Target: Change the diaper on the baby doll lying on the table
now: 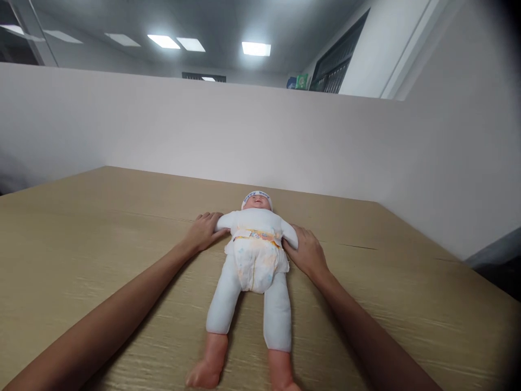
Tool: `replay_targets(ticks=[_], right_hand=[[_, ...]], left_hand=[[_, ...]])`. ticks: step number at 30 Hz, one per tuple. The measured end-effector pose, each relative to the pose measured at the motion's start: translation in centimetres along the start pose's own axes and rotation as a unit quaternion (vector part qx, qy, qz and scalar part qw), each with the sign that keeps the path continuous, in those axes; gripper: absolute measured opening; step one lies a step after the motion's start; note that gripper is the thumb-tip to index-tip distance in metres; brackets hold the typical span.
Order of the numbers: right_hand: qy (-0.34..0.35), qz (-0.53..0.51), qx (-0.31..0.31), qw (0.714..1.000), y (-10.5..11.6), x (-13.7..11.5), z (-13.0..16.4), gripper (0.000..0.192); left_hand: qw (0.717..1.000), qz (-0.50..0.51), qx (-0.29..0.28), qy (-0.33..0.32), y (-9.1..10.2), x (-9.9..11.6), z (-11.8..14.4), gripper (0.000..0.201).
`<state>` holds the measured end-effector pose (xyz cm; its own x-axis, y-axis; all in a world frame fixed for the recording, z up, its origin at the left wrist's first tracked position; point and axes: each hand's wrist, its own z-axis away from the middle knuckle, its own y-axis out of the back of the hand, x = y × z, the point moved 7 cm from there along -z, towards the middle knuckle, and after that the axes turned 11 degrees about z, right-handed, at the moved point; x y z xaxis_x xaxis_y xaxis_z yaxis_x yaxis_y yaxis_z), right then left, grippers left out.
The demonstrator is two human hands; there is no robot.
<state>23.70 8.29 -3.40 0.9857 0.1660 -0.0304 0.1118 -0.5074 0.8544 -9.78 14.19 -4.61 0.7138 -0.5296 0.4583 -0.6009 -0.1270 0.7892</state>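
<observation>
A baby doll (253, 233) lies on its back on the wooden table (81, 239), head away from me, feet toward me. It has a white soft body, bare plastic feet, a white headband and a printed diaper (255, 260) around its waist. My left hand (202, 231) lies flat on the table, its fingers touching the doll's arm on the left side. On the right, my right hand (306, 251) rests against the doll's other arm and the diaper's waistband. Neither hand grips anything visibly.
A white partition wall (163, 125) runs behind the table and turns along its right edge. The table's right corner drops off at the far right (480, 266). Ceiling lights and a dark window show above the partition.
</observation>
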Motion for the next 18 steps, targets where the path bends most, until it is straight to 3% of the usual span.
replay_targets(ticks=[6, 10, 13, 15, 18], right_hand=[[-0.075, -0.044, -0.024, 0.996, 1.4, -1.4, 0.1, 0.030], [-0.120, -0.081, -0.032, 0.989, 5.3, -3.1, 1.3, 0.029], [-0.115, -0.174, -0.040, 0.977, 10.5, -4.0, 4.2, 0.034], [-0.074, -0.225, -0.074, 0.969, 14.0, -4.8, 7.0, 0.038], [-0.021, -0.283, -0.138, 0.949, 18.2, -5.8, 12.0, 0.044]], left_hand=[[0.996, 0.024, 0.012, 0.085, 0.7, 0.9, 0.6, 0.050], [0.983, 0.075, 0.029, 0.168, 3.2, 3.7, 4.1, 0.044], [0.961, 0.167, 0.017, 0.222, 6.0, 7.5, 10.5, 0.042], [0.951, 0.222, 0.001, 0.216, 7.3, 10.9, 16.1, 0.042], [0.941, 0.266, -0.065, 0.201, 6.9, 15.3, 25.6, 0.033]])
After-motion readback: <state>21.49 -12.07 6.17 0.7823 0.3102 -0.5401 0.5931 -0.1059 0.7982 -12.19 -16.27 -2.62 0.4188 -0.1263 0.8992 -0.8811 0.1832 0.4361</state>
